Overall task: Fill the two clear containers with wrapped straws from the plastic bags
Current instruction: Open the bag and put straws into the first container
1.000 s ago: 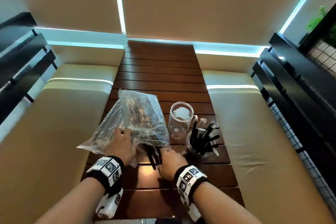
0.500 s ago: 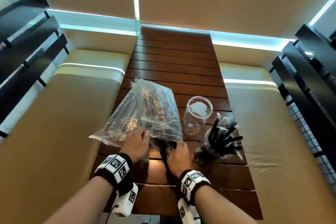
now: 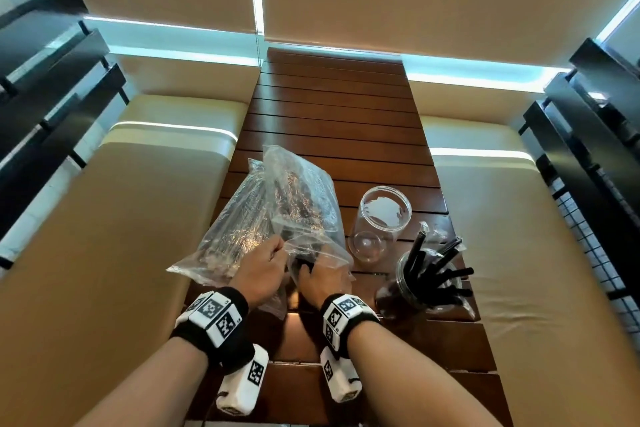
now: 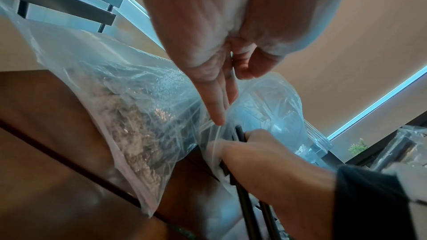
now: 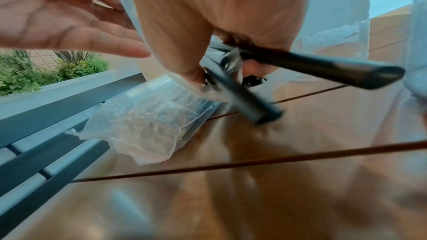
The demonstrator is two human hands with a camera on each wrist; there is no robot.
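Note:
Two clear plastic bags of wrapped straws lie overlapped on the wooden slat table (image 3: 332,107). My left hand (image 3: 266,267) pinches the mouth edge of the upper bag (image 3: 301,198) and holds it up; its fingers (image 4: 217,109) meet the film. My right hand (image 3: 322,279) reaches into that mouth and grips a few black straws (image 5: 323,68), also seen under the right hand (image 4: 261,152). An empty clear jar (image 3: 384,215) stands right of the bags. A second jar (image 3: 415,284) nearer me holds several black straws. The lower bag (image 3: 228,239) lies flat.
Beige cushioned benches (image 3: 121,218) run along both sides of the narrow table. Black slatted rails (image 3: 52,80) stand at the far left and right. Loose clear wrapping (image 3: 429,229) lies behind the filled jar. Bare slats stretch beyond the bags.
My left hand moved from the lower bag to the upper bag's mouth and raised its edge. My right hand pushed further into the mouth around the straws.

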